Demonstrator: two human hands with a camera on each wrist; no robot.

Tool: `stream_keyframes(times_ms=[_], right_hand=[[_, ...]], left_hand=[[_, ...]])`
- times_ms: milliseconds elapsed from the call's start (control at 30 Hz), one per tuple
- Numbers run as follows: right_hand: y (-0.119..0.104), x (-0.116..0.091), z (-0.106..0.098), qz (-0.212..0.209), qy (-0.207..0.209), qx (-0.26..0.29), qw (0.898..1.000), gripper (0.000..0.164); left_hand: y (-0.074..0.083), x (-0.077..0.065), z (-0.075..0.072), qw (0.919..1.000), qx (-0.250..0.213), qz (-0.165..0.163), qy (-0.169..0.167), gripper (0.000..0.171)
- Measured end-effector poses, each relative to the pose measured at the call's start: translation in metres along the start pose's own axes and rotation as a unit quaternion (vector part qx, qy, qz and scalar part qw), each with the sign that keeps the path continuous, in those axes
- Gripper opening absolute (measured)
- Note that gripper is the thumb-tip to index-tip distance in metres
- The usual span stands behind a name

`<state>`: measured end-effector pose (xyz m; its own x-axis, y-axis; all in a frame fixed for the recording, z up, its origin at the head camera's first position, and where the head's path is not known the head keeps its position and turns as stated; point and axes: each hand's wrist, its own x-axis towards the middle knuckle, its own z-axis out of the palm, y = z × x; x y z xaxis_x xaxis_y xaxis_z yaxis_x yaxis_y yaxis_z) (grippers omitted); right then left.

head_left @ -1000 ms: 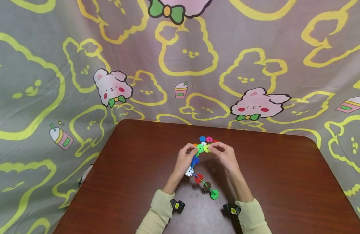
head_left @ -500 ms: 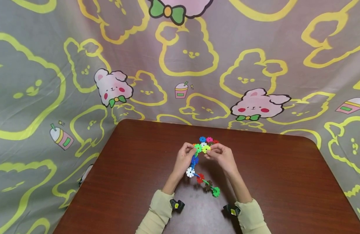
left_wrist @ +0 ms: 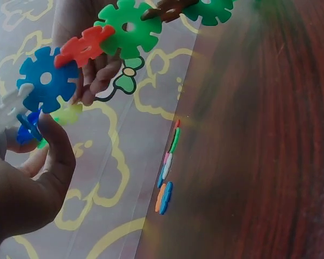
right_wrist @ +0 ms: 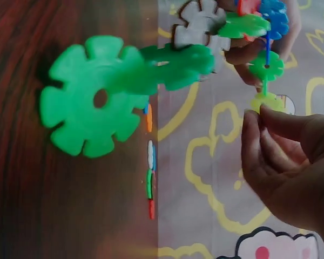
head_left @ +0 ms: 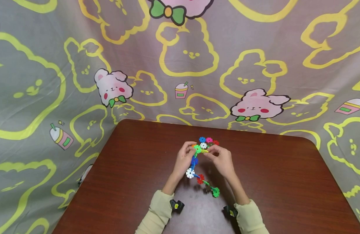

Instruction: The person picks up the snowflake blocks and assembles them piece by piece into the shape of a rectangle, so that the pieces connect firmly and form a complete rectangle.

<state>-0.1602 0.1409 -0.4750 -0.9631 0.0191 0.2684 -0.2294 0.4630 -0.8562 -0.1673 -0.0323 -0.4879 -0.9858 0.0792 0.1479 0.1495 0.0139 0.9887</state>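
Observation:
A curved chain of slotted plastic snowflake discs hangs between the hands, its white disc (head_left: 190,173) and red disc (head_left: 200,179) leading to a green end disc (head_left: 216,192). My left hand (head_left: 183,161) pinches the chain's upper end at a light green disc (head_left: 197,149). Thumb and fingertips of my right hand (head_left: 223,161) pinch a yellow disc (right_wrist: 265,102). In the right wrist view this disc meets the light green one at its edge, the two at an angle. The left wrist view shows a blue disc (left_wrist: 46,79) close above the left thumb.
Beyond the hands, loose discs lie on the brown table (head_left: 273,175), among them a blue disc (head_left: 202,139), a pink disc (head_left: 209,140), a red disc (head_left: 216,142) and a white disc (head_left: 203,145). A patterned cloth (head_left: 197,110) hangs behind the table.
The yellow disc has turned from face-on to nearly edge-on beside the light green disc. My right hand has shifted slightly left; the left hand stays almost in place.

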Motion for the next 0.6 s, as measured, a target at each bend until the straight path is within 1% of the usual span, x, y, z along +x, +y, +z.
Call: stream_keyframes(times_ms=[33, 100, 200, 267, 400, 467, 533, 600], right_hand=[[0.000, -0.001, 0.000, -0.028, 0.008, -0.020, 0.999, 0.011], [0.001, -0.002, 0.002, -0.084, 0.024, -0.055, 0.995, 0.011], [0.000, -0.004, 0.003, -0.154, 0.044, -0.089, 0.983, 0.011], [0.000, -0.004, 0.003, -0.190, 0.053, -0.104, 0.975, 0.012], [-0.001, -0.004, 0.004, -0.245, 0.075, -0.115, 0.960, 0.014], [0.000, -0.004, 0.005, -0.263, 0.086, -0.117, 0.954, 0.016], [0.001, -0.004, 0.006, -0.273, 0.095, -0.117, 0.950, 0.016], [0.001, -0.004, 0.007, -0.273, 0.101, -0.116, 0.950, 0.016]], left_hand=[[0.000, 0.000, 0.000, 0.9999, 0.009, 0.005, -0.001, 0.025], [0.001, -0.001, 0.000, 0.9996, 0.026, 0.014, 0.002, 0.024], [0.002, -0.001, 0.000, 0.9984, 0.044, 0.031, 0.014, 0.021], [0.002, -0.002, 0.001, 0.9976, 0.046, 0.044, 0.026, 0.020], [0.000, -0.005, 0.006, 0.9964, 0.036, 0.063, 0.045, 0.020], [0.000, -0.006, 0.008, 0.9959, 0.029, 0.069, 0.052, 0.019], [0.001, -0.007, 0.010, 0.9954, 0.026, 0.073, 0.056, 0.019], [0.002, -0.008, 0.011, 0.9948, 0.025, 0.080, 0.057, 0.018]])
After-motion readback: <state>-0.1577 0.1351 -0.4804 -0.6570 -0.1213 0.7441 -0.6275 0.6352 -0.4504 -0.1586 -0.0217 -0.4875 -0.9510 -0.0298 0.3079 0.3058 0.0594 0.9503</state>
